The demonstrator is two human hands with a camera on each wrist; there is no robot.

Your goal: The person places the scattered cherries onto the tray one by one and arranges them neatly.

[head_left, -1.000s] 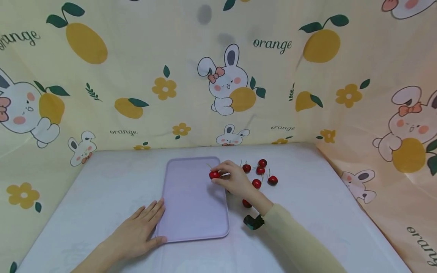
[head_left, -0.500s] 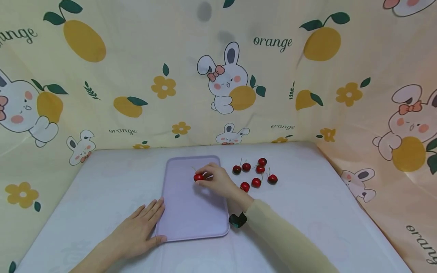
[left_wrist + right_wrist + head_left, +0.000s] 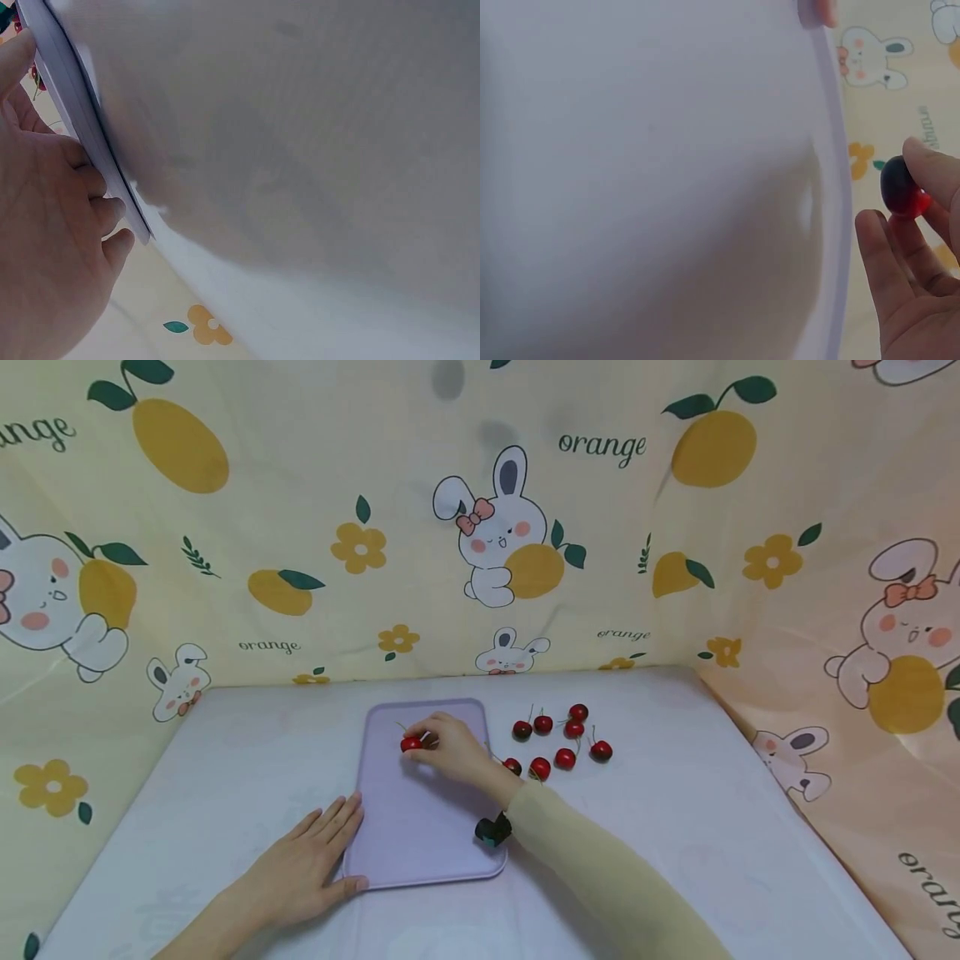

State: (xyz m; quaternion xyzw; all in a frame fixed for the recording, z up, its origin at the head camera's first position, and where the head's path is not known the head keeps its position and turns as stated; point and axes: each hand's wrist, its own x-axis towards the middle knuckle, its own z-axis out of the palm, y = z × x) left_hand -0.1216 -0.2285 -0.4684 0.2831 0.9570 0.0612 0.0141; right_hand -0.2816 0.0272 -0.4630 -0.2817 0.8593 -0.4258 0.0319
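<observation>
A white tabletop fills the lower frame, backed across the upper frame and right edge by a yellow curtain printed with rabbits, oranges and flowers.

We see a pale lilac tray on a white table. The cherry over the tray's far edge is glossy red, as are the seven cherries near the table's far edge. Our sleeve is pale yellow. The backdrop is cream, printed with white rabbits, yellow oranges and flowers.
</observation>
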